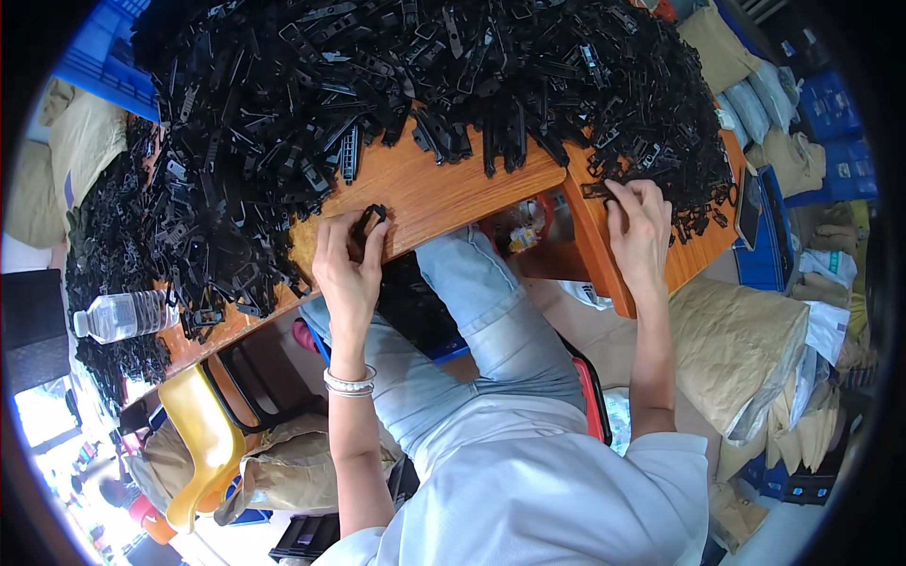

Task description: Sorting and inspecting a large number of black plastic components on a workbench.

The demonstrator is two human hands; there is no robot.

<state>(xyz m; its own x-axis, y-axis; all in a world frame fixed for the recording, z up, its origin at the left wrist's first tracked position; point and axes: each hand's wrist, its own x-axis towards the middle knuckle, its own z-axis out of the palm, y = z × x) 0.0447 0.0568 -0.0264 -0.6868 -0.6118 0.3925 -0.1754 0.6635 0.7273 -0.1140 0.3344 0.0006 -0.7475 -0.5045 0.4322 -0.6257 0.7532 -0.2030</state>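
Observation:
My left hand [342,262] is closed around a black plastic part [372,217], with thumb and fingertips gripping it at the table's front edge. Over the right-hand board, my right hand [644,224] has its thumb and fingers curled together at a small dark plastic piece [595,191]. Behind both hands, a large heap of long black plastic parts [311,104] covers most of the wooden table [453,189]. Smaller black pieces [651,141] lie piled beyond my right hand.
A clear plastic bottle [125,315] lies among the parts at the left. Below it stands a yellow chair [203,443]. Large brown paper sacks [741,344] and blue crates [830,104] fill the right side. A phone-like dark slab [749,209] rests by the right edge.

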